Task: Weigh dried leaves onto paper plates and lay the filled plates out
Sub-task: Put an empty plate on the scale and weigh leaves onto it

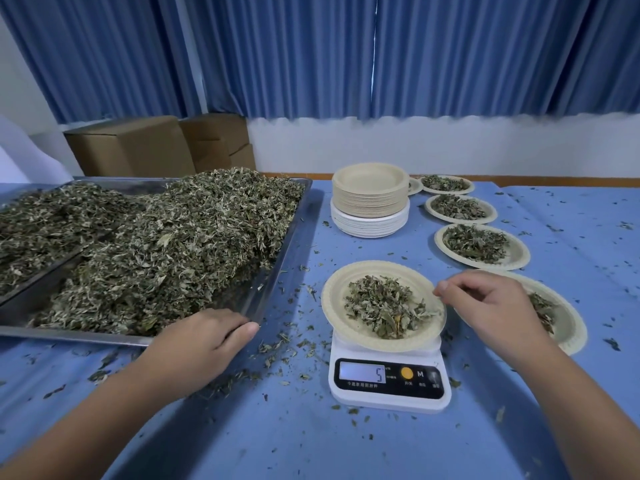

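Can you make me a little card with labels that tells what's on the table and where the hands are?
Scale: white, shows 5
Plate: on the scale, holds leaves
Tray: left, heaped with more leaves
Stack: empty plates, behind the scale
Row: at least four filled plates, right
Left hand: at the tray's near corner
Right hand: fingertips at the plate's right rim

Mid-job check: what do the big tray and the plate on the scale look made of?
The tray is most likely stainless steel with a bare grey finish; its wall and rim mirror the light. The plate on the scale is probably moulded paper pulp, matte cream, with a crimped rim and no shine.
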`<state>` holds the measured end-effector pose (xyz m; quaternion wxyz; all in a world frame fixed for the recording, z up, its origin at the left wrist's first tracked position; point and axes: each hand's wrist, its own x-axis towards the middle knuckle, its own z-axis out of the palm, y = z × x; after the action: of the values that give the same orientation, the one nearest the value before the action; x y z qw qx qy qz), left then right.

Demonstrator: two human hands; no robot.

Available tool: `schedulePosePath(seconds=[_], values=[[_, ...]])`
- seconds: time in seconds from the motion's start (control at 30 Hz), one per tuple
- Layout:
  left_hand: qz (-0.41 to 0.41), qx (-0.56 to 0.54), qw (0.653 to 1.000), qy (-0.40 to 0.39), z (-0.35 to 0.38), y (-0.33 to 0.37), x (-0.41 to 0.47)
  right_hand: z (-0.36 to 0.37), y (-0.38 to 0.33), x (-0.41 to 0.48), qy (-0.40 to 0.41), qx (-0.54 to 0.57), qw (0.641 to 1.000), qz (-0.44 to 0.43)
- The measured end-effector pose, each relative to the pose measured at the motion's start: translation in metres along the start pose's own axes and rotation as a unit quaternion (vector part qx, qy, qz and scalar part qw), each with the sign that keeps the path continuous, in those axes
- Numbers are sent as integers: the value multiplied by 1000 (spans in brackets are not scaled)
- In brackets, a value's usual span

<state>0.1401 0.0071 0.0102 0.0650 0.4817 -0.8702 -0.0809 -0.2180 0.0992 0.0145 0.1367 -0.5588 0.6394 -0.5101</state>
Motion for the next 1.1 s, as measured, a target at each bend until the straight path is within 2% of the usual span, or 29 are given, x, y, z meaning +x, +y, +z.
schedulePosePath(seconds=[0.13,0.4,0.53,0.77,0.83,0.93,1.1], values=[[7,-16,999,32,2,-5,0,-1,0,-1,1,3,1000,0],[-19,-95,995,18,-10,-18,22,-1,2,0,7,10,1000,8],[-20,-90,994,56,-20,-16,38,1,3,1,1,11,1000,5],[75,-144,973,163,-45,51,77,-1,6,2,5,10,1000,6],[92,-180,964,172,-48,79,91,-2,7,3,9,8,1000,9],[100,-231,957,147,-46,116,112,-3,9,4,14,10,1000,9],[110,-229,967,-9,-30,148,126,-2,10,4,19,18,1000,-2]])
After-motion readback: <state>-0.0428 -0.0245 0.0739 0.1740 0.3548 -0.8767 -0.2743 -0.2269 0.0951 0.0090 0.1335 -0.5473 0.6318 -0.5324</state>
